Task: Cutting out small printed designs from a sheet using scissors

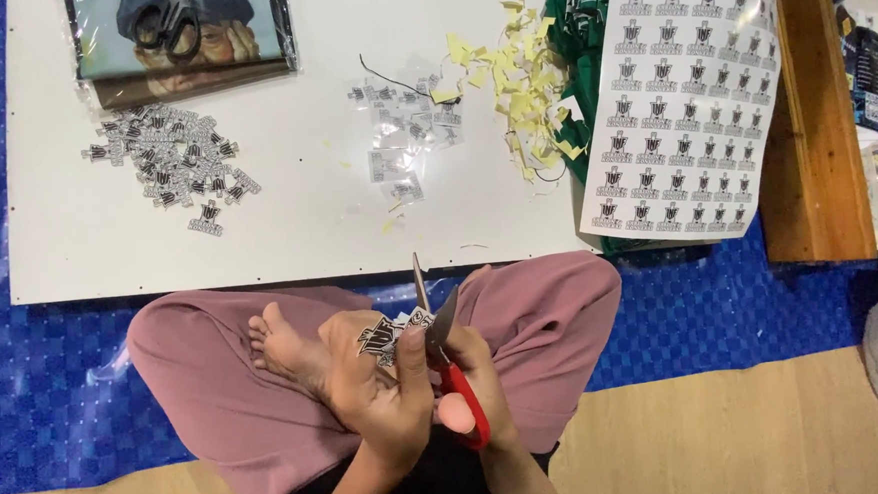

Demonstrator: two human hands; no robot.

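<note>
Left hand (371,376) pinches a small black-and-white printed sticker cutout (389,337); right hand (466,386) grips red-handled scissors (445,362), blades apart. Cut pile (169,161) sits near the white board's (288,235) left edge, and the uncut sticker sheet (681,94) looks mostly full.

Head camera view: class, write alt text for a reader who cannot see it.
A seated person's left hand holds a small sticker while the right hand cuts it with red-handled scissors. Ahead, a white board carries cut stickers and yellow scraps.

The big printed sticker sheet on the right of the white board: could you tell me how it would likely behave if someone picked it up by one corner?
The sticker sheet looks thin and probably light, so it would likely flop and bend. It already drapes over the green cloth, so it seems pliable rather than stiff.
</note>
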